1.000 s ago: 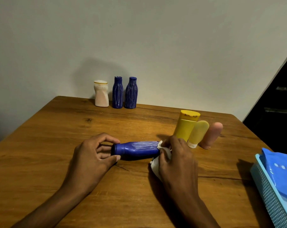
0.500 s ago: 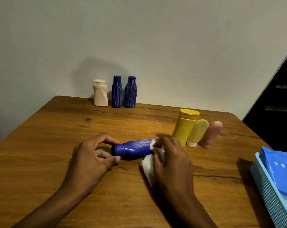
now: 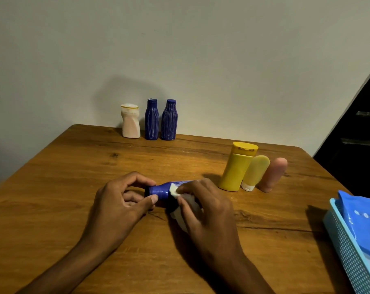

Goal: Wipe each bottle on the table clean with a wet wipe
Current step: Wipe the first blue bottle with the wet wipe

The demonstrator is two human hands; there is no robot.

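Blue bottle point(image 3: 162, 190) lies on its side at table point(image 3: 74, 177) centre, cap end toward 9 o'clock. Left hand point(image 3: 120, 200) pinches the cap between thumb and forefinger; right hand point(image 3: 205, 206) grips a white wet wipe point(image 3: 174, 190) against the body (hands close together). Three upright bottles at 12, three more at 2 o'clock.

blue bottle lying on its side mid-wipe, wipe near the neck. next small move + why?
Probably slide the wet wipe back along the body toward the base. The right hand holds it against the lying blue bottle just behind the neck, while the left hand pinches the cap end and steadies it. The rest of the body lies hidden under the right hand, so whether it is clean cannot be told.
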